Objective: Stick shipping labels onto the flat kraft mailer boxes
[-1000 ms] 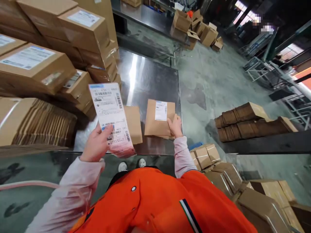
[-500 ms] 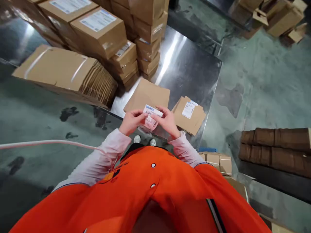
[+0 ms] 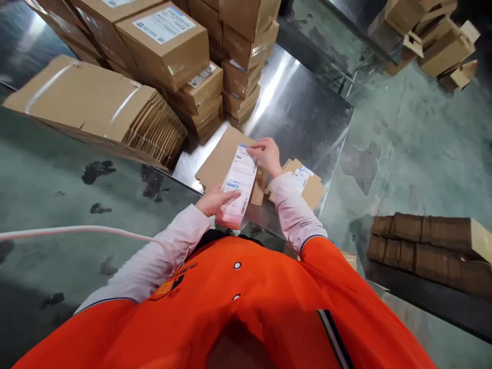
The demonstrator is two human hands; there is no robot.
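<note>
My left hand [image 3: 218,199] grips a stack of printed shipping labels [image 3: 239,179] close to my body, thumb lying across the top one. At the far end of the strip, my right hand [image 3: 267,155] pinches the top label by its upper edge. Beneath the labels lies a flat piece of brown cardboard [image 3: 215,156] on the metal table. To the right, partly behind my right forearm, are flat cardboard pieces [image 3: 313,192] with a white label [image 3: 301,178] on top.
A strapped bundle of flattened cartons [image 3: 84,102] lies at the table's left edge. Taped, labelled boxes [image 3: 165,46] are stacked behind it. The metal table [image 3: 307,97] ends at the right. More cartons [image 3: 426,246] stand on the right, and open boxes [image 3: 434,41] at the far right.
My right hand has moved up and away from my left, drawing the top label out into a long strip. My left hand has come slightly nearer my body.
</note>
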